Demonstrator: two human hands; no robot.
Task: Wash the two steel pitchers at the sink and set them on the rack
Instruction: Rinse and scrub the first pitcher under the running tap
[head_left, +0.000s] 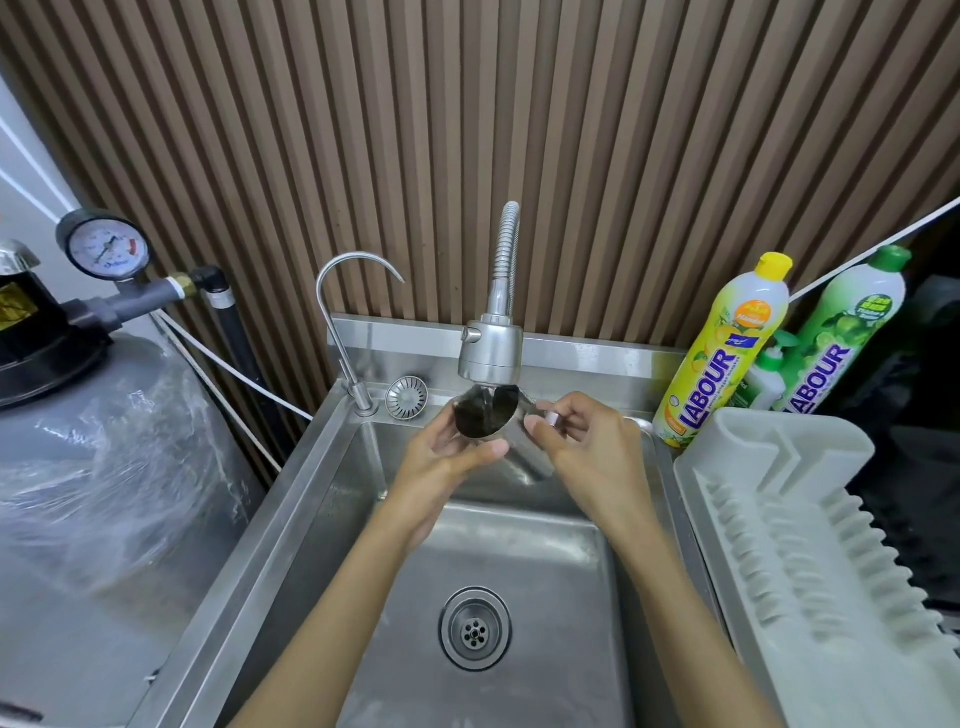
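Observation:
A small steel pitcher (511, 439) is held tilted under the spray head of the flexible faucet (491, 351), its dark mouth turned up toward the water. My left hand (447, 457) cups it from the left, with the thumb across its side. My right hand (587, 441) grips its right side, where the handle seems to be. Both hands are over the back of the steel sink (311, 499). A second pitcher is nowhere in sight. The white plastic dish rack (810, 545) stands to the right of the sink with nothing on it.
A thin gooseneck tap (337, 322) and a loose round strainer (407, 397) sit at the sink's back left corner. Yellow (727, 353) and green (836, 338) dish soap bottles stand behind the rack. A grey tank (104, 467) with a pressure gauge (106, 248) fills the left. The drain (475, 629) is uncovered.

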